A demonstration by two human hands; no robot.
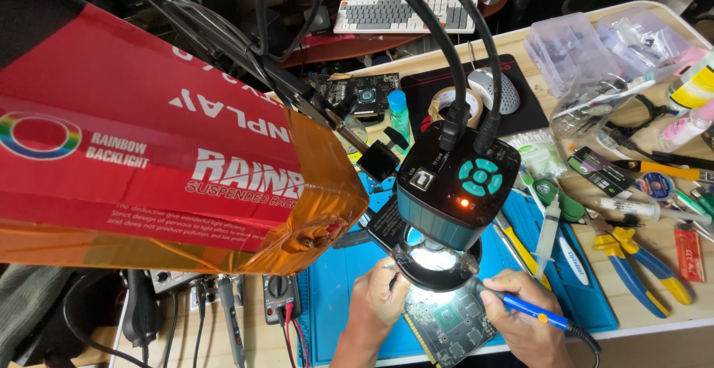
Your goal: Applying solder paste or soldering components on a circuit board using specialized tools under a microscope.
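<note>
From the head camera, the right hand (pixel 524 322) is clamped pen-fashion round a blue soldering iron (pixel 529 310), tip angled inward under the lit microscope (pixel 454 189); the left hand (pixel 377 302), fingers pinched on a thin dark tool, steadies beside the green circuit board (pixel 450 325), which lies flat between both hands on the blue rubbery mat (pixel 338 293).

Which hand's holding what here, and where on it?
Right hand grips a blue soldering iron by its handle, tip toward the circuit board under the microscope. Left hand pinches a thin dark tool, likely tweezers, near its upper end.
</note>
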